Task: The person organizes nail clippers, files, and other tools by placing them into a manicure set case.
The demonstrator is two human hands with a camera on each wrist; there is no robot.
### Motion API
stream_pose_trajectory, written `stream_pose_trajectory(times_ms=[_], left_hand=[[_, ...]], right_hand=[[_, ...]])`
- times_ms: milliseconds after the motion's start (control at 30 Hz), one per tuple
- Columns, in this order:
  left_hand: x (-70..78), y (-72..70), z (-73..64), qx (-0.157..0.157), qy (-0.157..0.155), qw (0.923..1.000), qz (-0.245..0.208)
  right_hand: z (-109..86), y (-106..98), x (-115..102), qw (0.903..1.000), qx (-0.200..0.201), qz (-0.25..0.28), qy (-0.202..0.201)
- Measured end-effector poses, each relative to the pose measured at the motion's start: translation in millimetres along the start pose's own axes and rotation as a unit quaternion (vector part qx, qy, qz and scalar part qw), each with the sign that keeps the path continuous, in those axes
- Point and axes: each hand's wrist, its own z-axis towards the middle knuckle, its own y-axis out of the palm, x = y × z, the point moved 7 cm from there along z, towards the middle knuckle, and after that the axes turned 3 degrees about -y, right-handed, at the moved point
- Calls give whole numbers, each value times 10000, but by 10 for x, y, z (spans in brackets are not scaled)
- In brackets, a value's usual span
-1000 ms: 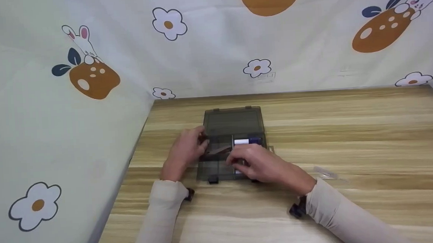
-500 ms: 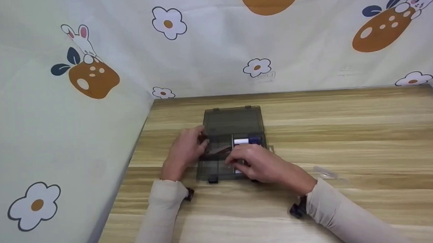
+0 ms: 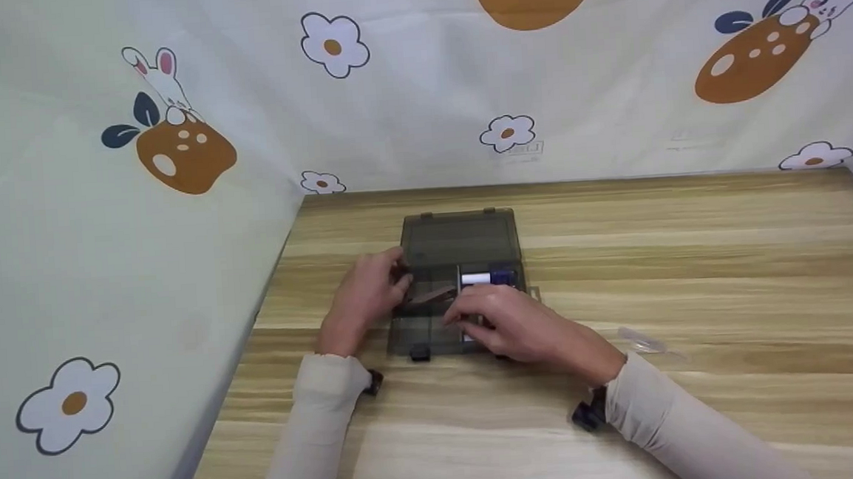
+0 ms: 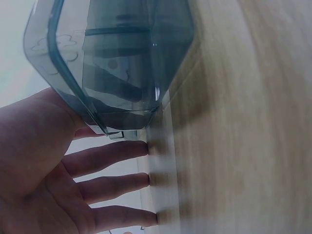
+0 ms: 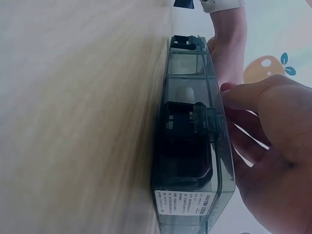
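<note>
A smoky see-through compartment box (image 3: 460, 237) stands on the table with its lid folded back. Inside are a white cylinder (image 3: 475, 279), a dark blue item (image 3: 504, 278) and a long dark reddish item (image 3: 434, 297). My left hand (image 3: 367, 291) touches the box's left side. In the left wrist view its fingers (image 4: 117, 187) are straight, tips against the table; the thumb is hidden behind the box. My right hand (image 3: 509, 319) bends over the right-front compartments, thumb and index finger close together. Whether anything lies between those fingertips is too small to tell.
A clear plastic piece (image 3: 641, 340) lies on the wooden table (image 3: 731, 250) right of the box. Two dark latches mark the box's front, one latch (image 5: 184, 117) above a white label (image 5: 185, 202). A patterned cloth (image 3: 417, 92) hangs behind and along the left.
Both hands stay almost in place at the box. The right fingertips shift very slightly over the compartments, and the long dark reddish item's appearance changes a little.
</note>
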Motion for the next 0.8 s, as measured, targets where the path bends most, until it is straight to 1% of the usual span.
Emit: stream_pose_trajectory(times_ms=[167,467,700,800], left_hand=[[0,3,0,-15,-11,10000,35],[-8,3,11,-65,-89,9999,-81],[2,7,-3,-73,5,9999,-114],[-2,17,-2,-87,-13,9999,-90]], right_hand=[[-20,-37,4,10000,-22,27,50],[-98,-190,24,9999,63,-49,112],[-229,-281,67,9994,331,-102,-16],[-303,-321,89,9988,465,-92,-89]])
